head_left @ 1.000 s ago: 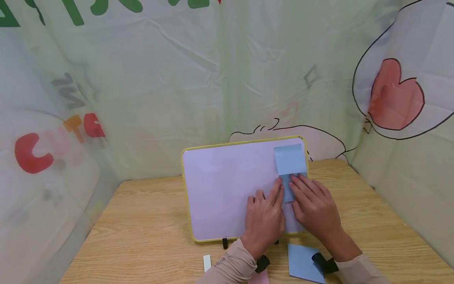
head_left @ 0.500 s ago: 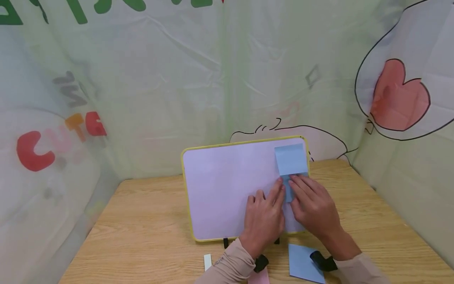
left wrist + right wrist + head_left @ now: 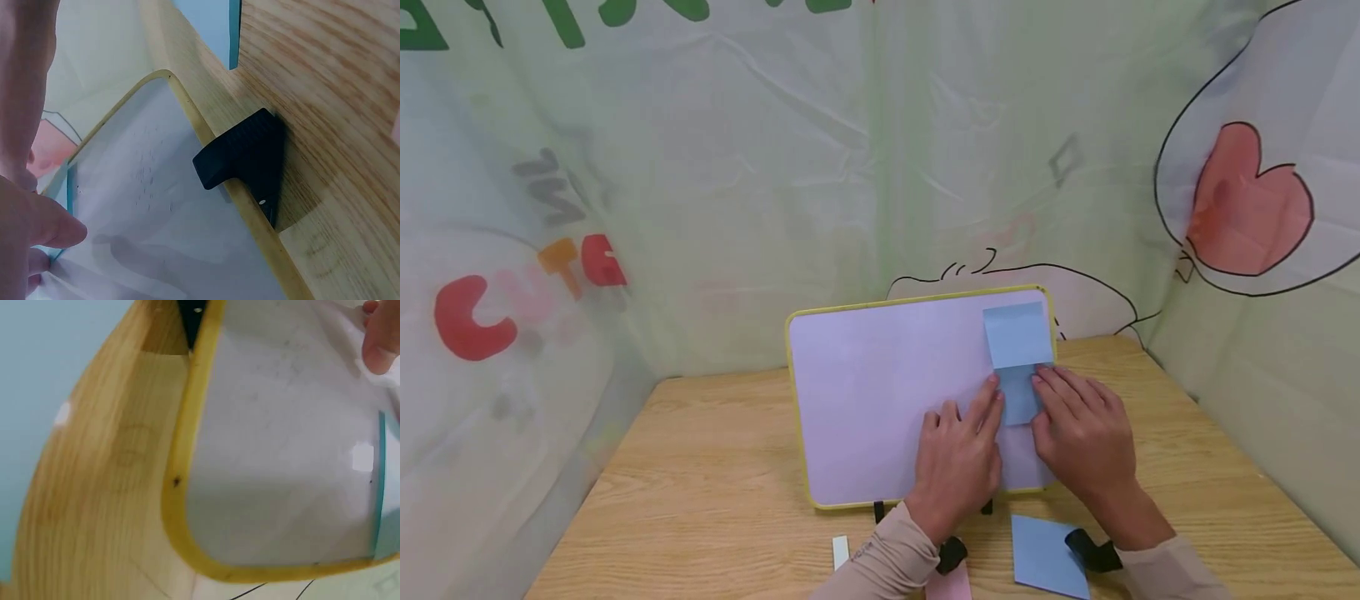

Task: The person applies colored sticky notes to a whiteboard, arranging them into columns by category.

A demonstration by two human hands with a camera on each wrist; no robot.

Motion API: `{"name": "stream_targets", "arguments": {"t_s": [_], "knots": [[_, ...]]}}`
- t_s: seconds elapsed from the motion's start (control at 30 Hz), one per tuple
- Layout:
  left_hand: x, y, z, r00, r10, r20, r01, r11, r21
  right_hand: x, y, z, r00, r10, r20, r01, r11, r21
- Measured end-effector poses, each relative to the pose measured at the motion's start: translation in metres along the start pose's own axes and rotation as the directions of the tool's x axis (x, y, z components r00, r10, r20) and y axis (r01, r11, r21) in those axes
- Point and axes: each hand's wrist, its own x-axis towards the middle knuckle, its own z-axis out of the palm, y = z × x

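A board (image 3: 857, 400) is being held up on the table (image 3: 700, 467) by stand feet (image 3: 878, 512), with a curtain (image 3: 737, 208) being seen behind. On the board's right part, an upper note (image 3: 1018, 335) is being borne above a lower note (image 3: 1018, 393), whose left edge is being touched by the left hand (image 3: 958, 458) and whose right edge is being overlapped by the right hand (image 3: 1084, 433). Before the board, a strip (image 3: 840, 552), a slip (image 3: 950, 585) and a pad (image 3: 1040, 554) are being ranged left to right

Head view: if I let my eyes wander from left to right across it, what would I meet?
Red C → orange T → pale strip → left grip → lower blue note → right grip → red heart.
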Motion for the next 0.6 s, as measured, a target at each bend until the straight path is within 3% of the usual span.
{"name": "stream_targets", "arguments": {"t_s": [0.13,0.37,0.6], "knots": [[0.000,-0.001,-0.002,1.000,0.003,0.002,-0.003,1.000,0.003,0.002,-0.008,0.002,1.000,0.016,-0.027,-0.016,1.000,0.006],[-0.002,-0.001,-0.002,1.000,0.013,-0.011,-0.013,1.000,0.022,0.001,-0.014,0.008,0.996,-0.086,0.026,0.082,0.990,0.115],[0.000,-0.001,-0.002,1.000,0.010,0.004,-0.010,1.000,0.025,-0.001,-0.001,0.005,0.996,-0.077,0.037,0.074,0.995,0.063]]}}
